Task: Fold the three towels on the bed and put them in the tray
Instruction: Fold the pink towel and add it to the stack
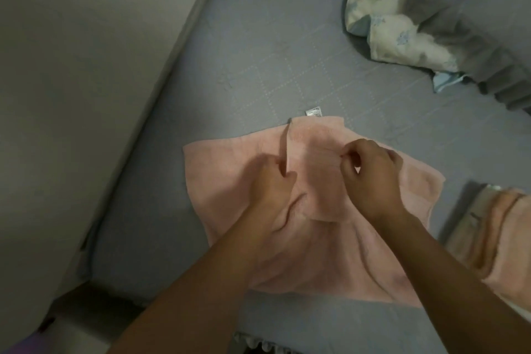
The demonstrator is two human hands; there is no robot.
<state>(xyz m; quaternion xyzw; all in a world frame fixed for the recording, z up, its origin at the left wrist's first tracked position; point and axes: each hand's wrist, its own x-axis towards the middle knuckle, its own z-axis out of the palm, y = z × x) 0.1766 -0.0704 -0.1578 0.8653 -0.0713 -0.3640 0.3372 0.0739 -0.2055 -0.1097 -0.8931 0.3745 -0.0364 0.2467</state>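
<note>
A pink towel (pixel 316 238) was spread over the grey quilted bed cover (pixel 287 60), partly folded, with a raised flap at its middle. The flap's left edge was pinched by the left hand (pixel 273 181), whose fingers were curled round a narrow upright strip of cloth. The flap's upper right part was gripped by the right hand (pixel 370 164), thumb and fingers closed on a bunched fold; the fingertips themselves were blurred and could not be made out singly. Much of the towel's middle and lower part was covered by the two forearms. A small white label (pixel 313 111) was seen at the towel's far edge, its print too small to be read.

At the right edge, a tray (pixel 474 210) was cut off by the frame, so that only its near-left corner and wall were shown. Pinkish folded cloth (pixel 505 244) was seen lying in it, but it could not be told how many towels were there, nor where the pile ended.

At the top right, a rumpled cream bedding with a pale blue print (pixel 402 31) was lying well apart from the towel, partly overlapped by a grey ruffled cloth (pixel 471 34) and cut off by the frame. A pale wall (pixel 86 66) was seen along the bed's left side. The lower left corner was dark and could not be made out.
</note>
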